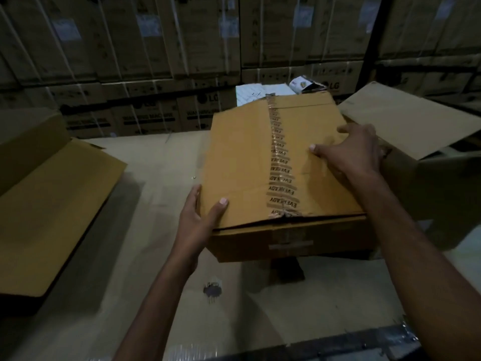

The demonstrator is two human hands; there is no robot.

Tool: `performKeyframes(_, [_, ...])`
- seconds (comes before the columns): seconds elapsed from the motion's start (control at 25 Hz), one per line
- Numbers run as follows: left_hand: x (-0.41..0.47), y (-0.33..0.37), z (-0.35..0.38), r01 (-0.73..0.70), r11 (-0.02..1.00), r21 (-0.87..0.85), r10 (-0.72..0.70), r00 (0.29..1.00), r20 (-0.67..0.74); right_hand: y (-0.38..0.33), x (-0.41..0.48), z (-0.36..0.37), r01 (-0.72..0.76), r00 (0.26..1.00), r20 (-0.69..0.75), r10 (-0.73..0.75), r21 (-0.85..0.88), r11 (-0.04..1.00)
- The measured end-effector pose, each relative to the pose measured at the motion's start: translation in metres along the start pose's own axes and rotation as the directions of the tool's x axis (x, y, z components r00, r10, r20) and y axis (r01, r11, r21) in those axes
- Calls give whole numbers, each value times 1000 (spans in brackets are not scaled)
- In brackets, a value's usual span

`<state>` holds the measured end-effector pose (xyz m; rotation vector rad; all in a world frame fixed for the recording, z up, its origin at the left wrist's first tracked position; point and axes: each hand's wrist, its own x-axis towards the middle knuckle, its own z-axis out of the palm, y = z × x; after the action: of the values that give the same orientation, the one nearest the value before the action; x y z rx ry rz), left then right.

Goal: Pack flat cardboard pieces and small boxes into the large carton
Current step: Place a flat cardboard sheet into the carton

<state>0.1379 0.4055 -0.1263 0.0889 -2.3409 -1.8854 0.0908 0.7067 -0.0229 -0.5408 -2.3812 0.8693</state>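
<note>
A flat brown cardboard piece (242, 157) with a strip of printed clear tape down its middle lies on top of the large carton (291, 241) in the centre. My left hand (200, 217) grips the piece's near-left corner, thumb on top. My right hand (351, 152) holds its right edge, fingers spread over the top. One carton flap (406, 123) stands open at the right. Whatever is inside the carton is hidden by the piece.
Another open brown carton (49, 204) lies at the left on the pale cardboard-covered surface (156, 165). White sheets and a small printed box (302, 84) sit behind the large carton. Stacked strapped appliance cartons (156, 48) wall off the back.
</note>
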Motion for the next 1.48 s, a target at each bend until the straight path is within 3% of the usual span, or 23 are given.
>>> performKeyframes(0.16, [-34, -7, -39, -56, 995, -82, 52, 998, -47, -31, -35, -44, 43, 999, -38, -38, 164, 986])
performKeyframes(0.44, [-97, -23, -163, -77, 950, -303, 53, 995, -89, -158, -177, -73, 362, 930, 17, -366, 112, 925])
performKeyframes(0.56, [-116, -34, -216, -82, 945, -317, 31, 986, -163, -204, -235, -63, 516, 852, 42, -522, 104, 850])
performKeyframes(0.76, [-124, -11, -301, -190, 954, -233, 122, 953, -279, -270, -286, -59, 627, 779, -94, -620, 85, 774])
performKeyframes(0.96, [-93, 51, -370, -408, 908, -94, 339, 847, -410, -331, -271, -43, 718, 689, -289, -665, 143, 681])
performKeyframes(1.16, [-49, 105, -448, -521, 840, 149, 512, 672, -536, -400, -248, 8, 725, 686, -350, -637, 261, 637])
performKeyframes(1.36, [-12, 133, -525, -497, 791, 358, 604, 537, -589, -474, -236, 64, 702, 711, -318, -627, 371, 608])
performKeyframes(1.48, [-1, 136, -562, -402, 770, 496, 638, 472, -608, -516, -237, 100, 680, 720, -254, -645, 439, 587])
